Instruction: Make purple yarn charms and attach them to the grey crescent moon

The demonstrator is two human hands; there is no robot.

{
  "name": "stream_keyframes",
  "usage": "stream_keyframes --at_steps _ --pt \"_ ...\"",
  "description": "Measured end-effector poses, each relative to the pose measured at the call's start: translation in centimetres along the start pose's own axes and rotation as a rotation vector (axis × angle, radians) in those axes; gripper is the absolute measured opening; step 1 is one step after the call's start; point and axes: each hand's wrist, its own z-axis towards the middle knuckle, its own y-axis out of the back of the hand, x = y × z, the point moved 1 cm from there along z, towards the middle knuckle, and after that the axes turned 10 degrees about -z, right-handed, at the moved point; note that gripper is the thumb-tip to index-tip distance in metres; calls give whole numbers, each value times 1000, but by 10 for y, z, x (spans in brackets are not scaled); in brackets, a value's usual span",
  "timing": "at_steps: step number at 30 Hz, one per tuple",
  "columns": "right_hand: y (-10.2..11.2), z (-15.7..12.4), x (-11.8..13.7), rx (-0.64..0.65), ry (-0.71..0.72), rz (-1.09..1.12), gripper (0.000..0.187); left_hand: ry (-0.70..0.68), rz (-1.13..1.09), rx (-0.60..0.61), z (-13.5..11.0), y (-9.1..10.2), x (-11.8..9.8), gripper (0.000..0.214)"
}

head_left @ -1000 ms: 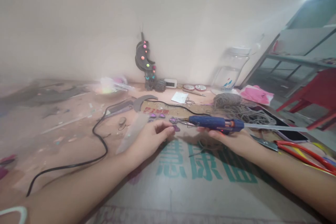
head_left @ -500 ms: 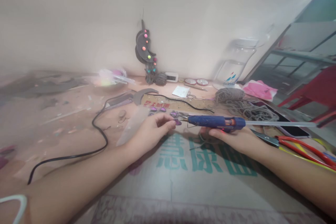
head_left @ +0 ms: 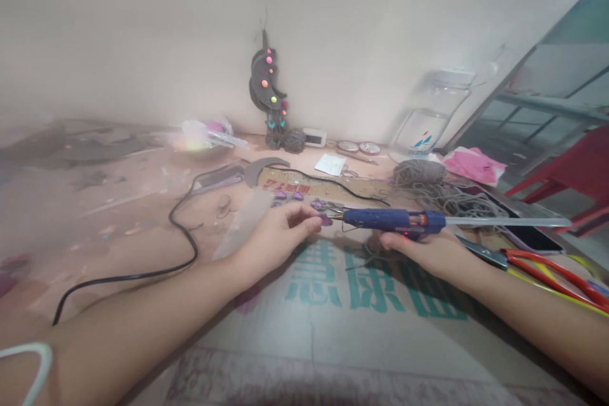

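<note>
My right hand (head_left: 421,247) is wrapped round a blue hot glue gun (head_left: 380,220), which points left with a long clear glue stick (head_left: 509,222) sticking out of its back. A small light glows red on its underside. Between the thumb and fingers of my left hand (head_left: 290,228) is a small purple piece (head_left: 325,220). The gun's metal nozzle (head_left: 337,216) is right at that piece; whether they touch I cannot tell. Just behind my left fingertips lie more purple pieces (head_left: 297,196) on a clear plastic sheet (head_left: 238,222).
A black cord (head_left: 190,241) curves across the left side. Red-handled pliers (head_left: 547,273), a phone (head_left: 533,238) and grey yarn (head_left: 423,174) lie at the right. Against the wall stand a glass jug (head_left: 425,120) and a dark crescent ornament (head_left: 266,82) with coloured beads.
The whole view has shifted slightly. My left hand still pinches the purple piece, and the glue gun's nozzle stays beside it.
</note>
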Motion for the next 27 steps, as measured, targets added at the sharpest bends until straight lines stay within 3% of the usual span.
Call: stream_keyframes --at_steps 4,13,27 --pt "-2 0 -4 12 -31 -44 29 -3 -9 8 1 0 2 24" --pt "-1 0 9 17 -6 90 22 -2 -6 31 2 1 5 22" --pt "0 -2 10 2 1 -4 24 -8 -17 45 2 1 3 21"
